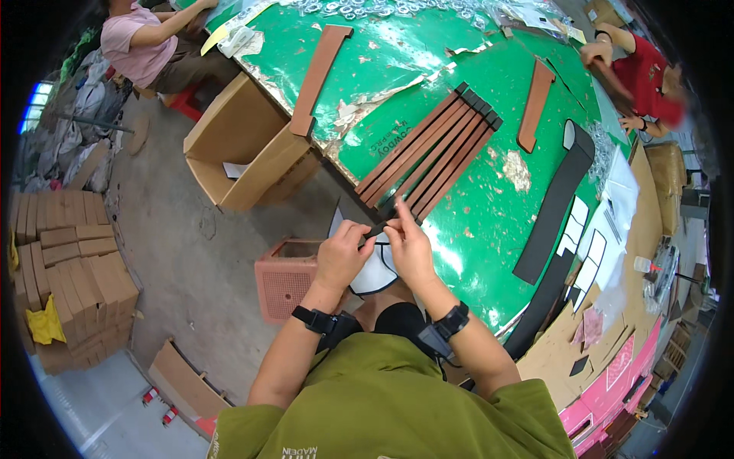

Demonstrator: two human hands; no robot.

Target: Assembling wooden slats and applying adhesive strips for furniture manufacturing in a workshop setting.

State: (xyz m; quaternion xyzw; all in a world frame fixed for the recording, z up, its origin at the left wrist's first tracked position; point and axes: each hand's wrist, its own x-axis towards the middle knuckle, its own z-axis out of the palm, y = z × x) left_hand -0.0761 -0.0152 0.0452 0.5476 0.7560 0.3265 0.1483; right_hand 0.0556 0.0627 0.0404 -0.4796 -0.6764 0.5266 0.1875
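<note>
Over the table's near edge, my left hand (343, 255) and my right hand (411, 243) are close together, both pinching a short black strip (376, 229). Its exact kind is hard to make out, as the fingers cover its ends. Beneath the hands lies a white piece with black edging (374, 273), near my lap. Just beyond my fingers, several reddish-brown strips with black ends (432, 147) lie side by side on the green table (474, 252).
Brown L-shaped pieces (321, 80) lie farther out, with long black strips (556, 203) at right. An open carton (229, 153) and a pink stool (284, 283) stand left. Stacked cartons (73, 268) are far left. Two people (145, 42) work across the table.
</note>
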